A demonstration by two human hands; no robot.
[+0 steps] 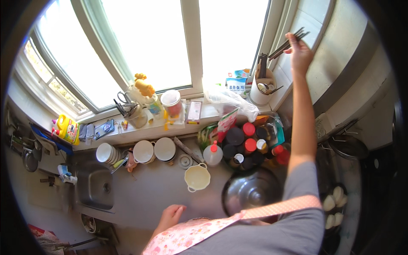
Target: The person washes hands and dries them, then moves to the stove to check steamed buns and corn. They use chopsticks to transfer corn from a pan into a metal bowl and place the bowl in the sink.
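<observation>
My right hand is raised at the window's right side, closed around a bundle of dark chopsticks. Just below and left of it stands a white utensil holder on the sill, with more dark chopsticks upright in one compartment and spoons in another. My left hand hangs low by the counter's front edge, its fingers loosely curled and nothing visible in it. Beyond that hand, a cream two-handled bowl sits on the grey counter.
Sauce bottles and jars with red and black lids crowd the back right, behind a glass pot lid. White mugs and stacked bowls line the sill's base. A steel sink is at left. Eggs or buns lie at right.
</observation>
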